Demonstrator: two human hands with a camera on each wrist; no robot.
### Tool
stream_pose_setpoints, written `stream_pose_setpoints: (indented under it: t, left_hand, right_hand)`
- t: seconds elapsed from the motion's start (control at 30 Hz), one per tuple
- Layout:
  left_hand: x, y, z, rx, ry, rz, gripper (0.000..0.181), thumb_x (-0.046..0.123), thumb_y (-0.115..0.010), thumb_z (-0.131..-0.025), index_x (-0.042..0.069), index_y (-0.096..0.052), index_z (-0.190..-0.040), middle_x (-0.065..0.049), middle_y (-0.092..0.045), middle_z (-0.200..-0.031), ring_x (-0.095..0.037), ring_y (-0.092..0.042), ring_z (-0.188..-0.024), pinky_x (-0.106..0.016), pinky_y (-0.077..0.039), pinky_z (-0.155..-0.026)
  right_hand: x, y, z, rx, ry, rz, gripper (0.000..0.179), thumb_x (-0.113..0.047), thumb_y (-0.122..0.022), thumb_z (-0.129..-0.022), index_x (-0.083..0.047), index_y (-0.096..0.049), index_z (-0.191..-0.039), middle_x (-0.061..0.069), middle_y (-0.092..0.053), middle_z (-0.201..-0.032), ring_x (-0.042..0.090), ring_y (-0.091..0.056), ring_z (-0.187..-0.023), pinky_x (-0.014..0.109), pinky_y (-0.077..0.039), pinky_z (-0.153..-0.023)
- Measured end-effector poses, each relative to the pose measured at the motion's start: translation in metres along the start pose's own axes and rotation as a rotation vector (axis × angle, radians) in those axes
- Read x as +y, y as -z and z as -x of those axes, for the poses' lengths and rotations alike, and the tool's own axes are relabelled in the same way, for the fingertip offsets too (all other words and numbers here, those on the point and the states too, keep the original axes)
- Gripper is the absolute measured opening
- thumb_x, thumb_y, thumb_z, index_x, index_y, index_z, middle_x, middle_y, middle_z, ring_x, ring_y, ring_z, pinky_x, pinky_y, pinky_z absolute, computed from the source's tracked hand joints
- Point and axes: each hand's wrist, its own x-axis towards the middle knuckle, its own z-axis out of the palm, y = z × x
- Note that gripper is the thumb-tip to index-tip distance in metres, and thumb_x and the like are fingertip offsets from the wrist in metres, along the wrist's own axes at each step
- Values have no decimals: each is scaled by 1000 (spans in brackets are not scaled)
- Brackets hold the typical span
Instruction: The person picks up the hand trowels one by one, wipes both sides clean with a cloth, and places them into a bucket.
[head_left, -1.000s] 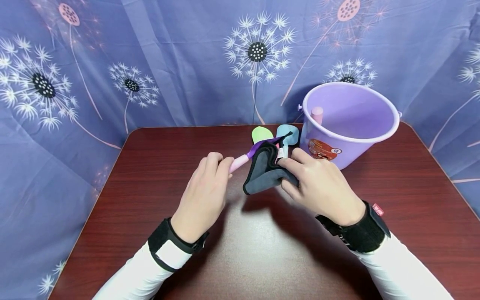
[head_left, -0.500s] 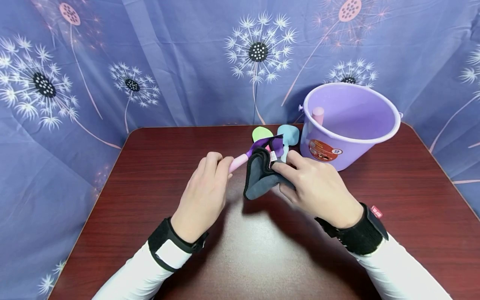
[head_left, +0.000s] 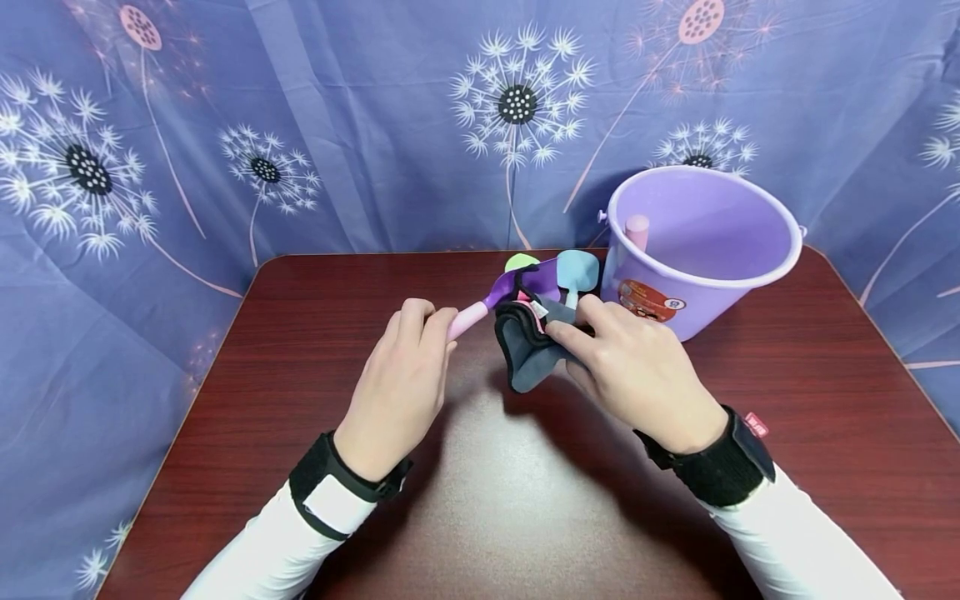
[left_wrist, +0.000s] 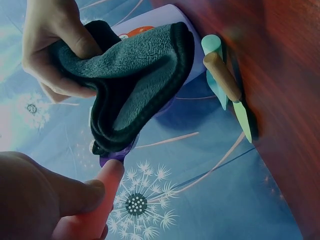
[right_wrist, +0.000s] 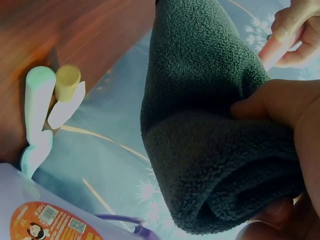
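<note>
My left hand grips the pink handle of a toy shovel, whose purple blade points up and to the right. A grey cloth with black edging and a small white tag is bunched in my right hand, pinched between thumb and fingers. Folds of the cloth lie against the shovel's blade and cover part of it in the head view. Seen from the left wrist, the folded cloth hangs over the end of the purple part. In the right wrist view the cloth hides the blade.
A purple bucket stands at the back right, with a pink handle leaning inside. Just left of it, near the table's back edge, lie a light blue toy shovel and a green-bladed one. A patterned curtain hangs behind the table.
My left hand has shifted slightly left with the shovel. The cloth has been worked along the blade, its folds turning and moving a little to the right. Bucket and other shovels stay put.
</note>
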Motion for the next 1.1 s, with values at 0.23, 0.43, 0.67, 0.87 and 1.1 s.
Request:
stream_pose_setpoints:
  t: [0.23, 0.43, 0.67, 0.87, 1.1]
  left_hand:
    - [-3, 1, 0, 4, -4, -7, 28, 9, -59, -99, -4, -57, -123, -16, -48, -105, -28, -48, -82, -37, -47, -68]
    - [-5, 2, 0, 14, -6, -8, 28, 7, -61, -97, -4, -57, -122, -16, -48, -104, -29, -48, -80, -37, -47, -67]
    - [-8, 4, 0, 27, -13, -16, 27, 7, -63, -96, -3, -58, -121, -16, -48, -103, -28, -47, -78, -37, -46, -65]
    - [-9, 6, -1, 27, -15, -24, 25, 8, -60, -97, -3, -58, -120, -16, -48, -102, -29, -46, -78, -38, -45, -65]
    - [-9, 6, -2, 28, -28, -26, 23, 7, -62, -96, -3, -58, -117, -15, -48, -101, -29, -46, -79, -38, -45, -64]
  right_hand:
    - [7, -1, 2, 3, -19, 15, 39, -32, -78, -84, -14, -68, -118, 4, -45, -90, 24, -50, -68, 39, -42, -49]
    - [13, -1, 3, 12, -34, 44, 40, -34, -78, -83, -14, -68, -117, 4, -46, -90, 24, -52, -68, 41, -43, -47]
    - [19, 0, 4, 39, -59, 56, 44, -37, -80, -80, -14, -68, -116, 2, -45, -87, 22, -48, -63, 39, -36, -42]
    - [22, 2, 5, 43, -70, 69, 43, -38, -78, -80, -14, -68, -114, 2, -44, -86, 26, -48, -60, 41, -35, -42]
    - [23, 3, 6, 45, -72, 77, 42, -38, -78, -81, -14, -68, -113, 3, -44, -85, 27, -48, -60, 42, -36, -42]
